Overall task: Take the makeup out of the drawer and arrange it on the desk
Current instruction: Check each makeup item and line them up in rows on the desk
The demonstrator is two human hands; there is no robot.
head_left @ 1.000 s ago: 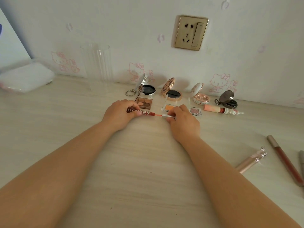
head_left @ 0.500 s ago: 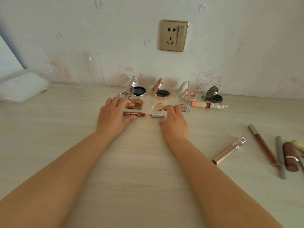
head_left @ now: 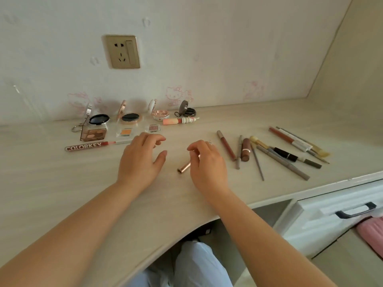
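A gold wall socket is mounted on wallpaper printed with pink cartoon cats. Pink fabric is seen at lower right, pale blue trousers below the counter edge.

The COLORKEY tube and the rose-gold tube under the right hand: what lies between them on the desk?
In the head view, the left hand lies between the COLORKEY tube and the rose-gold tube, open above the desk; nothing else lies there.

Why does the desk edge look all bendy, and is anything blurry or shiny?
In the head view the wide-angle lens bows the desk front edge into a curve; soft, even daylight leaves faint shadows behind the open compacts; the right hand on the rose-gold tube is slightly soft; a small glint sits on the tube's end.
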